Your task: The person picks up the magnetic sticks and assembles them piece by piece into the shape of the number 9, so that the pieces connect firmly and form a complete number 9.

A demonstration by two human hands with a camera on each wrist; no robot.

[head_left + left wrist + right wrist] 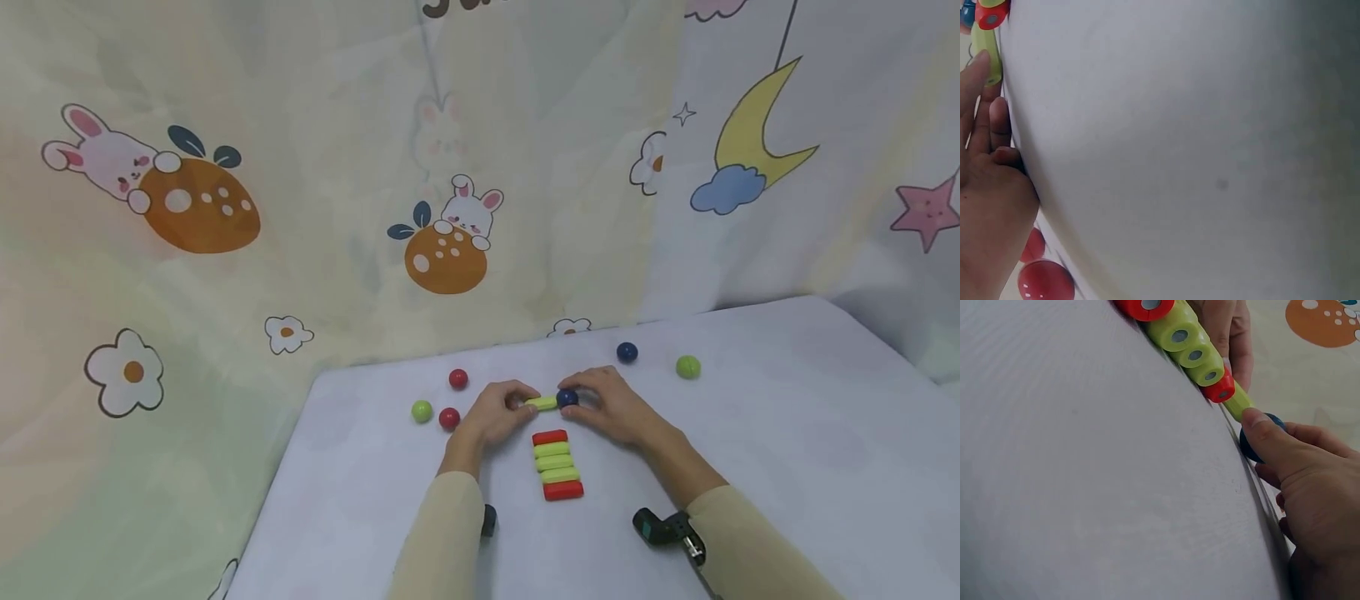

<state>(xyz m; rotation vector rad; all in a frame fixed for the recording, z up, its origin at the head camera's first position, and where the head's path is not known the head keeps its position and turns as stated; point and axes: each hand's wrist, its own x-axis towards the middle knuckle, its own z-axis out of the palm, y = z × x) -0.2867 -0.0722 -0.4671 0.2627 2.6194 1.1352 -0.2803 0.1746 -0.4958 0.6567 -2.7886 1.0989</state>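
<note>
My left hand (497,410) pinches a yellow-green rod (542,403) by its left end, just above the table. At the rod's other end sits a dark blue ball (567,398), pinched between the thumb and fingers of my right hand (611,404). Ball and rod touch in the head view. Nearer to me lies a row of short rods side by side: a red rod (550,437) at the far end, several yellow-green rods (553,462) in the middle and another red rod (563,490) at the near end. In the right wrist view, grey discs show on the ends of these rods (1195,355).
Left of my left hand lie two red balls (449,418) and a green ball (422,411). Behind my right hand are another dark blue ball (627,352) and a green ball (688,367). A patterned curtain (337,208) hangs behind the white table (360,500).
</note>
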